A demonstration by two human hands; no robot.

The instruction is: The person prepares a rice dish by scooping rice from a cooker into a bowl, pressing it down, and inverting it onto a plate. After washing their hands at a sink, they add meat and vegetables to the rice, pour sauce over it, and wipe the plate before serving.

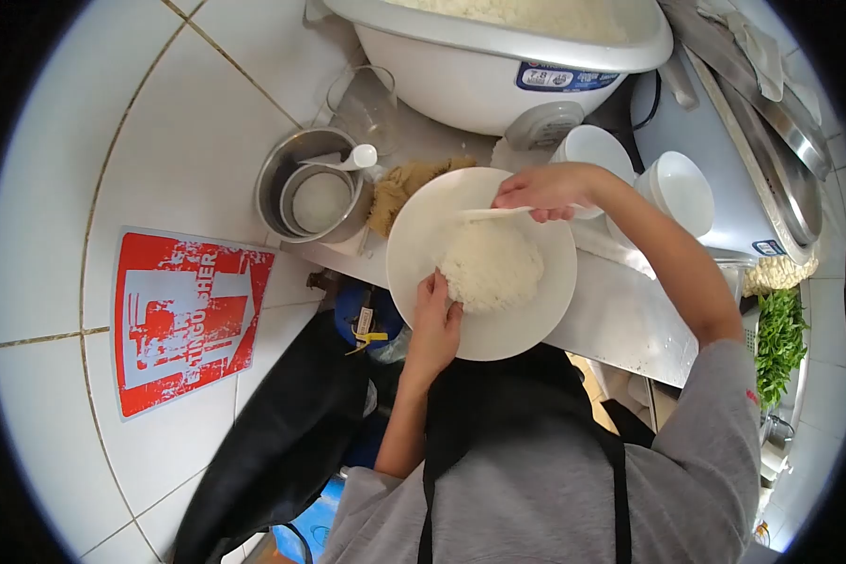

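Fingers of the right hand [543,191] gripped a flat, white, plastic-looking paddle [500,213]; the left hand's [432,318] touched a white rice mound [496,266], any pinch impossible to tell. Uneven pressing could crumble the mound on its round white plate [503,340], which, apparently overhanging the silver metal counter [616,315], might tip.
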